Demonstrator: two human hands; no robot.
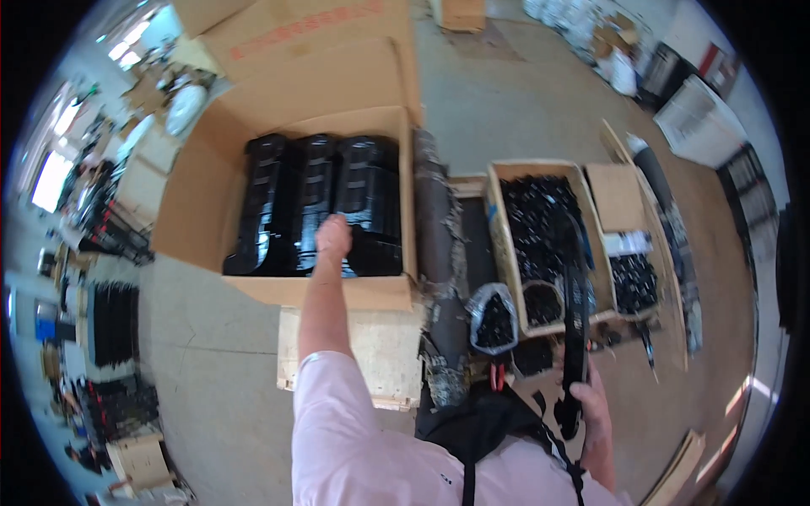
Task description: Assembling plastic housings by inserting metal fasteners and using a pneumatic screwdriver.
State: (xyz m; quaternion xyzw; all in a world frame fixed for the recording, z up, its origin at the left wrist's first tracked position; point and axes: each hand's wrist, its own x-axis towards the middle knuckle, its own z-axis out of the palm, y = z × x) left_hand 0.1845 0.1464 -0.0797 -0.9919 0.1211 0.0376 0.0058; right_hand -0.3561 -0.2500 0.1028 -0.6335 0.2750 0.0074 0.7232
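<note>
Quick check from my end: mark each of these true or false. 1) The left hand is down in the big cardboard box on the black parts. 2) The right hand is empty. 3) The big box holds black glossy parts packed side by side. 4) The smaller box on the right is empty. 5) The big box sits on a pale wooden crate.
1) True: the left hand rests on the black glossy parts inside the big cardboard box.
2) False: the right hand grips a long black strip-like part.
3) True: they lie side by side in upright rows.
4) False: the smaller box is full of small black pieces.
5) True: a pale wooden crate shows beneath its near edge.
</note>
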